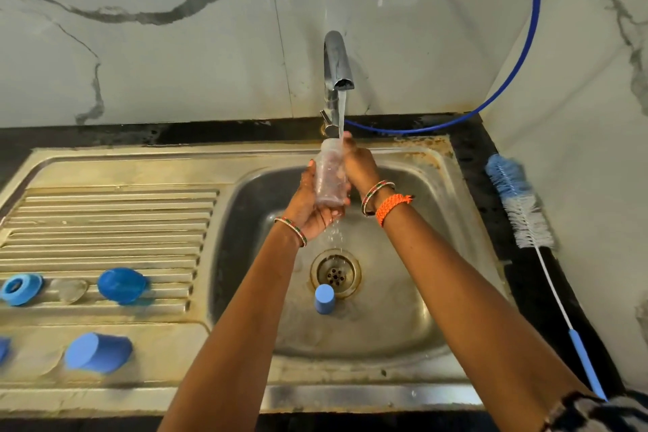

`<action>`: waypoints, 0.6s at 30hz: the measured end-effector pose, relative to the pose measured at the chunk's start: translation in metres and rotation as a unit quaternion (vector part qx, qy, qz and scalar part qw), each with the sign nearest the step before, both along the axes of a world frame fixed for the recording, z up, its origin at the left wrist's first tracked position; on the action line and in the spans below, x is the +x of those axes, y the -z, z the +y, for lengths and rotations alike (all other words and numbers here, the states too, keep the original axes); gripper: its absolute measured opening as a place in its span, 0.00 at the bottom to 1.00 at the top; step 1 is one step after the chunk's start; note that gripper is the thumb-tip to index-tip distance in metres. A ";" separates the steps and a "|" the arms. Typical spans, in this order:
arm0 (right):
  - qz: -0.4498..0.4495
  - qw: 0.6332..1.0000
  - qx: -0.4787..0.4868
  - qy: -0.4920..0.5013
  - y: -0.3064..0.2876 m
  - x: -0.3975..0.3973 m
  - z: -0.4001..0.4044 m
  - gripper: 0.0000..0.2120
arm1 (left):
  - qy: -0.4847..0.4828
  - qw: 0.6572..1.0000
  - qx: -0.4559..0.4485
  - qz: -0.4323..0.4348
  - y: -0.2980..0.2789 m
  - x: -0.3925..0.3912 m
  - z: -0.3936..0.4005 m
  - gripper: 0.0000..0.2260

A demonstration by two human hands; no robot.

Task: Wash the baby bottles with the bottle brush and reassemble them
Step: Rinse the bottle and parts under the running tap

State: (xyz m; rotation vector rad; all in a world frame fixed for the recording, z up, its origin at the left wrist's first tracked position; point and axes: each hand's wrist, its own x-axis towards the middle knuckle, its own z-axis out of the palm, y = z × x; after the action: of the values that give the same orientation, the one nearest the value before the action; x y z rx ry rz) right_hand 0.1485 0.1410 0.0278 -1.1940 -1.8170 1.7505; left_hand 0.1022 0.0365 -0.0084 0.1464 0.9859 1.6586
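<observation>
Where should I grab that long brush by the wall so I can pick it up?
Take the bottle brush by its blue handle, the end nearest you, coming from above. It lies flat on the dark counter right of the sink, bristles pointing away. The handle looks firmer to grip; the wire stem looks thin and the bristles soft.

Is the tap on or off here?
On: water streams from the tap onto the bottle and splashes down toward the drain.
</observation>
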 end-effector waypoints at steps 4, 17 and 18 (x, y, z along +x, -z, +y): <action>0.059 0.987 -0.146 0.004 0.006 0.006 -0.004 0.21 | -0.005 0.999 0.019 -0.048 -0.002 -0.001 0.000 0.24; 0.053 0.982 -0.164 0.082 0.002 0.001 -0.004 0.17 | -0.072 0.991 -0.048 0.099 0.004 -0.001 0.006 0.29; 0.079 0.975 -0.200 0.052 0.004 0.002 -0.002 0.18 | -0.067 0.996 -0.022 0.055 0.001 -0.006 0.001 0.25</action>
State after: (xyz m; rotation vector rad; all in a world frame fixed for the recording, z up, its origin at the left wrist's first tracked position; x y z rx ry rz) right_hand 0.1508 0.1389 0.0240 -1.2234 -1.3269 2.1457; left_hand 0.0961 0.0373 -0.0096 0.1464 1.1362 1.7652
